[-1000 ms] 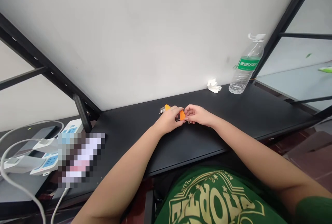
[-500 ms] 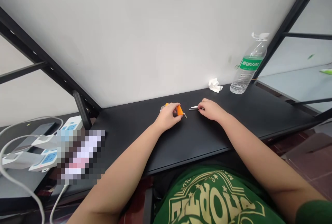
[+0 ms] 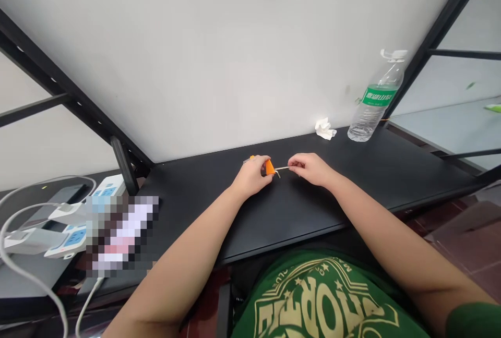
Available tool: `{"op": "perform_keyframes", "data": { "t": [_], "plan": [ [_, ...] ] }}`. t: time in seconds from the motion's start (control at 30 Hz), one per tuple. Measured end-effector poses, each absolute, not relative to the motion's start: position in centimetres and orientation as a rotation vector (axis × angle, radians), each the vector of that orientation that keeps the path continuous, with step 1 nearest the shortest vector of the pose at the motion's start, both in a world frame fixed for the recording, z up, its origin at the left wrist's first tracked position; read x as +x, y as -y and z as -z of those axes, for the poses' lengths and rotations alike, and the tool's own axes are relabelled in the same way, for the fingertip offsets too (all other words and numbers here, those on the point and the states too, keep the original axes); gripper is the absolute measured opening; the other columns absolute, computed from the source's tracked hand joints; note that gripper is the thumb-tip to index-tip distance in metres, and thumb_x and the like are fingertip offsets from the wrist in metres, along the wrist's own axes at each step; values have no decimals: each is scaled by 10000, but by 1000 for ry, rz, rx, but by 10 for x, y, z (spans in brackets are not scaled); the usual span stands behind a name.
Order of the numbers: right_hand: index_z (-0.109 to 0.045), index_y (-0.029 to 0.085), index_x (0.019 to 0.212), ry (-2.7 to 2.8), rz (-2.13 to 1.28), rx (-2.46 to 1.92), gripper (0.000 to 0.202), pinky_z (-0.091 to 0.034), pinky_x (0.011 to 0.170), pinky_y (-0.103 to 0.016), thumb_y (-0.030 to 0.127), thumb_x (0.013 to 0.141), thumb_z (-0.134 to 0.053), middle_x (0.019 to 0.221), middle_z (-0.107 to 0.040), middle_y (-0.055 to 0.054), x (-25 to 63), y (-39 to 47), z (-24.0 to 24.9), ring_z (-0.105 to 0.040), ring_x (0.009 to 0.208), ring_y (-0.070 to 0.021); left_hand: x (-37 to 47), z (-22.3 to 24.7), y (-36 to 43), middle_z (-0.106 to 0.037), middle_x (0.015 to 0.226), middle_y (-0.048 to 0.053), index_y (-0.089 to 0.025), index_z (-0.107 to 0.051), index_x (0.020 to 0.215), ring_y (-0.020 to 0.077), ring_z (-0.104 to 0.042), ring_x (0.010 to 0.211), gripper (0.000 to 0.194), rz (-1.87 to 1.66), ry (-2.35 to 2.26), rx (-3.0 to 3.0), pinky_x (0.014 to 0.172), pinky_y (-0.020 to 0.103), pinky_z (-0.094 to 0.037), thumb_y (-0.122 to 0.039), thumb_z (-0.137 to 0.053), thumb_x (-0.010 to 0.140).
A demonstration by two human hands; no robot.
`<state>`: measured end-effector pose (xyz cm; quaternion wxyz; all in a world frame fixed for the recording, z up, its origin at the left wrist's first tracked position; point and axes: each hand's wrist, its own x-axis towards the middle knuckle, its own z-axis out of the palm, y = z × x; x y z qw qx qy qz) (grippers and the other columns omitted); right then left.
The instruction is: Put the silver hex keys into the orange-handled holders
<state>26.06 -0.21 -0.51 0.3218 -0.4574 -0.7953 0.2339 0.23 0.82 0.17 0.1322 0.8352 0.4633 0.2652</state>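
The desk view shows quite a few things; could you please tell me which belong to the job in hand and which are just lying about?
Apparently in the job:
- orange holder, in the left hand
- thin metal rod, in the right hand

Apparently just lying about:
- bottle
- crumpled tissue
- power strip

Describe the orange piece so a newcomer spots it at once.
Find the black desk against the pale wall, then the left hand above its middle. The orange piece is between that hand's thumb and fingers, facing the right hand. Its solid bright orange sets it apart from the thin metal rod beside it and the crumpled white tissue farther right.
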Motion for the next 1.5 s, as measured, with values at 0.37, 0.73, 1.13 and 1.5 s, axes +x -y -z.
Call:
{"op": "perform_keyframes", "data": {
  "t": [0.37, 0.73, 1.13, 1.5],
  "plan": [
    [-817, 242, 971, 2128, -382, -949, 233, -539, 772, -334, 210, 989, -586, 946, -735, -50, 259, 2, 8, -681, 801, -182, 0, 2, -9, -730, 1092, 43, -208, -670, 1244, 220, -707, 966, 447, -776, -1305, 2408, 913, 374, -572, -290, -780, 819],
    [-724, 223, 1136, 2021, -755, -1091, 277, -556, 782, -305, 150, 912, -577, 1004, -751, -30, 240, 8, 8, -687, 830, -162, 7, -2, -3, -746, 1071, 41, -220, -695, 1207, 229, -709, 964, 405, -754, -1225, 2498, 905, 377, -569, -318, -761, 820],
    [-767, 208, 922, 2196, -176, -1742, 178, -469, 788, -289, 153, 944, -599, 1068, -681, -70, 283, -21, 18, -647, 920, -186, 2, -2, -3, -731, 1149, 48, -235, -656, 1317, 222, -710, 1025, 496, -720, -1276, 2432, 955, 365, -584, -317, -766, 841],
    [-683, 199, 731, 2259, -212, -1662, 77, -430, 628, -293, 142, 780, -704, 931, -685, -71, 273, -11, 15, -600, 718, -170, 1, -1, -4, -729, 1157, 47, -240, -644, 1309, 233, -705, 1021, 482, -700, -1269, 2440, 950, 389, -583, -302, -740, 841]
  ]
}}
